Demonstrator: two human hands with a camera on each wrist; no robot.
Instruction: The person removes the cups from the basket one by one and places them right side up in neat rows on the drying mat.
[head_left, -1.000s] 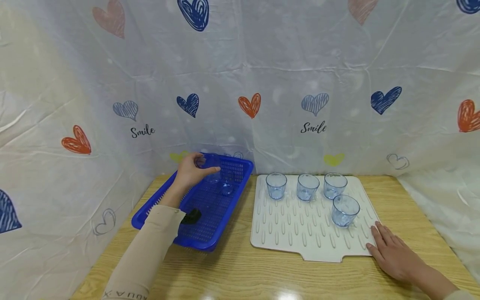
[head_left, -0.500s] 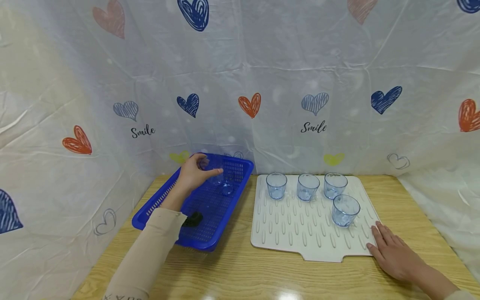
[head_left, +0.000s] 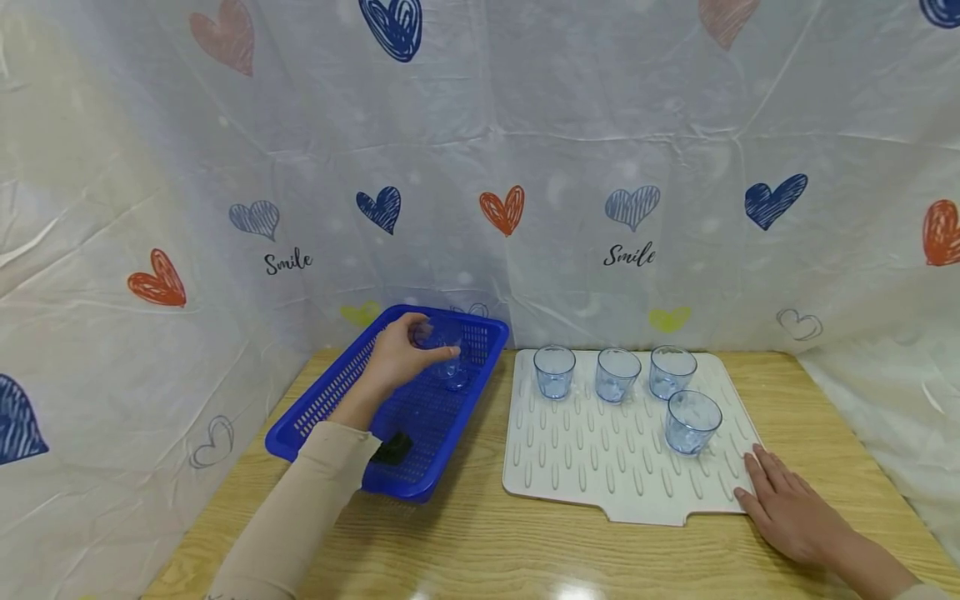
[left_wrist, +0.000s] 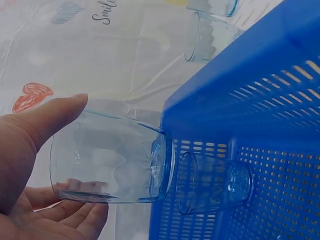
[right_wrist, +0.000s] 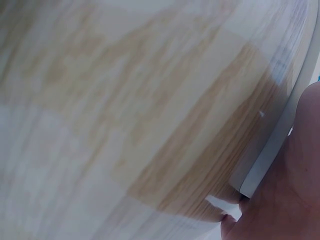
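Note:
My left hand (head_left: 408, 352) grips a clear bluish drinking glass (left_wrist: 112, 157) near its rim, thumb on one side and fingers on the other, over the far part of the blue basket (head_left: 468, 417). In the left wrist view a second glass (left_wrist: 215, 182) stands inside the basket, just beyond the base of the held one. My right hand (head_left: 798, 508) lies with straight fingers on the right front corner of the white drying mat (head_left: 570, 487). Upright on that mat stand several like glasses, among them a front one (head_left: 692, 423) and a left one (head_left: 554, 372).
A small dark green object (head_left: 393, 448) lies in the near part of the basket, partly behind the left sleeve (head_left: 307, 500). Basket and mat share a wood-grain table (head_left: 480, 542). A white curtain (head_left: 570, 167) printed with hearts hangs right behind them.
My left hand has lifted the glass slightly and carried it a little to the right above the basket. The right hand has stayed put on the mat's corner.

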